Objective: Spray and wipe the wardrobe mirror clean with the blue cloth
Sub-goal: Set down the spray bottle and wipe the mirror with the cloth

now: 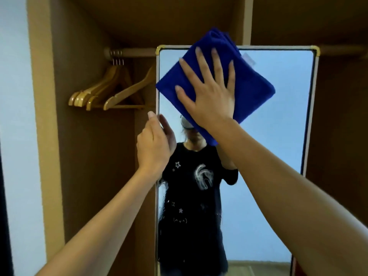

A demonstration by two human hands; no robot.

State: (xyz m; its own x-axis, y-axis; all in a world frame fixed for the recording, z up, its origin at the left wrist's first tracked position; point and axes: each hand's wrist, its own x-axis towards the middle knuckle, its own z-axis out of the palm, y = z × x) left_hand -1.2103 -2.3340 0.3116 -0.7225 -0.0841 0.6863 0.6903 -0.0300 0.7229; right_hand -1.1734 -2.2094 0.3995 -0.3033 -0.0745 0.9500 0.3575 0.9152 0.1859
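mirror (278,116): right hand (209,92) fingers spread on blue cloth (253,86); left hand (153,148) grips frame edge.

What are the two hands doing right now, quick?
Left hand: gripping the left edge of the mirror.
Right hand: open, flat fingers pressing the blue cloth on the glass.

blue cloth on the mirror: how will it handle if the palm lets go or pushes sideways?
The blue cloth is probably soft and floppy: it lies folded in thick layers. It would likely drop if released, since only the flat right hand pins it to the mirror. It should glide easily on glass.
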